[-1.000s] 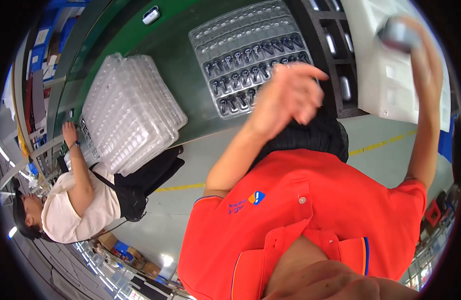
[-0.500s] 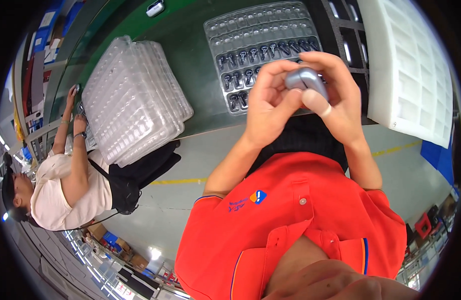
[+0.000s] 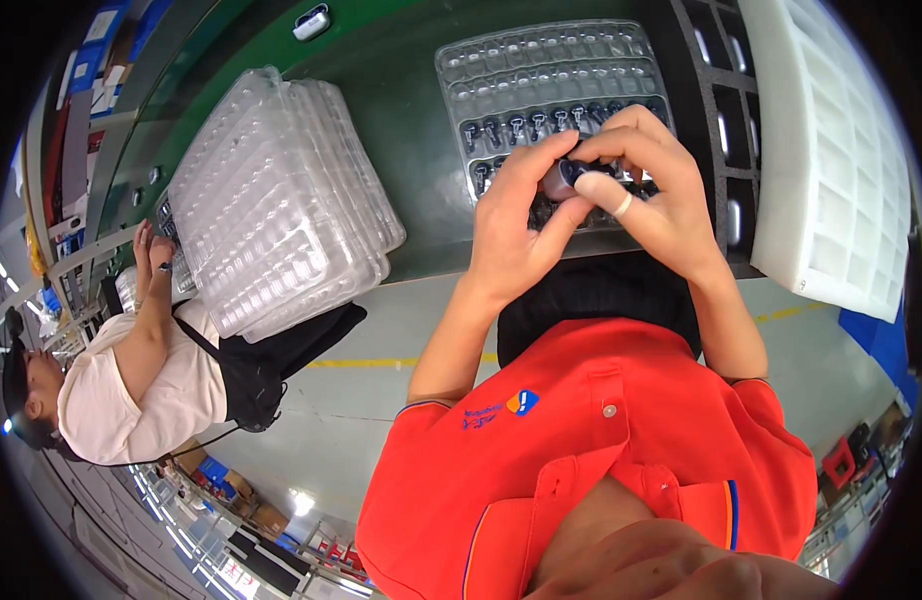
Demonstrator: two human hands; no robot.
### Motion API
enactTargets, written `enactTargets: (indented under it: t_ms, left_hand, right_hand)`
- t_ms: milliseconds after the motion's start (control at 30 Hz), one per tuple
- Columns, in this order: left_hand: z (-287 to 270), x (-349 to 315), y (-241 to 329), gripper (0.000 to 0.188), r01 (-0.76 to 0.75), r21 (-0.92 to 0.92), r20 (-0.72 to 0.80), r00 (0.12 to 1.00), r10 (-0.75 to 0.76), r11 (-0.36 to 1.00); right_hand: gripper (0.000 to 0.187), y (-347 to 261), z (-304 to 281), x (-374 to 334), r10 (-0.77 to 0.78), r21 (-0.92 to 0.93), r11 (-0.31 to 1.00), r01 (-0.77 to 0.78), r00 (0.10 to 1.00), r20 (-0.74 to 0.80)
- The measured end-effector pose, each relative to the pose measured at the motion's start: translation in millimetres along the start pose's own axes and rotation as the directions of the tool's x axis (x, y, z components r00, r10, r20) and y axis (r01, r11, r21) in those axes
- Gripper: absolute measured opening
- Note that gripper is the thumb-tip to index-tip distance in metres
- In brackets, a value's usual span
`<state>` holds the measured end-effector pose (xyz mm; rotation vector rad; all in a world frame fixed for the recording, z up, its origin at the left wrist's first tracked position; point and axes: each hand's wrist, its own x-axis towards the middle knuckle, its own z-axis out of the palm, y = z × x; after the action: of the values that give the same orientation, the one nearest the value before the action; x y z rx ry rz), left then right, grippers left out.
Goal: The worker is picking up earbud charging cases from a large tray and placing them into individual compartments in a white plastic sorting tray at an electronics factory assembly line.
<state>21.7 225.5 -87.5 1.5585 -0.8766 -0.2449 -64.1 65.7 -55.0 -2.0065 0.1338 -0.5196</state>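
Observation:
My left hand [image 3: 521, 225] is curled round a small rounded grey earbud case [image 3: 556, 184], held above the near part of a clear plastic tray. The case now shows a dark, shiny inner side. My right hand [image 3: 656, 190] meets it from the other side, thumb and fingers closed at the dark part; a pale cover sits on its thumb. Whether a loose earbud is between the right fingers is hidden. Beneath my hands, the clear tray [image 3: 541, 72] holds rows of dark stemmed earbuds [image 3: 538, 125] in its middle and near part; my hands cover some of them.
To the left lies a tall stack of clear plastic trays [image 3: 271, 200]. A white divided foam block [image 3: 831, 150] and a black foam tray [image 3: 719, 110] with shiny cases stand right. Another case [image 3: 311, 22] lies far back. A co-worker [image 3: 131, 390] works at the left.
The case was smooth and closed in both hands; it now shows its dark inside. My hands have shifted slightly left. The tray and stack appear further right in the picture.

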Motion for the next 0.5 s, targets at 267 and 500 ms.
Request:
enactTargets:
  t_ms: [267,500]
  left_hand:
    - [-36,155,-119,0.021,-0.111,-0.266,-0.528,0.848,-0.048,0.958]
    - [-70,253,-211,0.029,0.307,0.455,-0.37,0.919,-0.136,0.836]
  right_hand:
    - [0.016,71,35,97,-0.068,-0.323,0.946,0.015,0.986,-0.152]
    - [0.013,99,85,89,-0.187,-0.449,0.867,0.217,0.976,0.111]
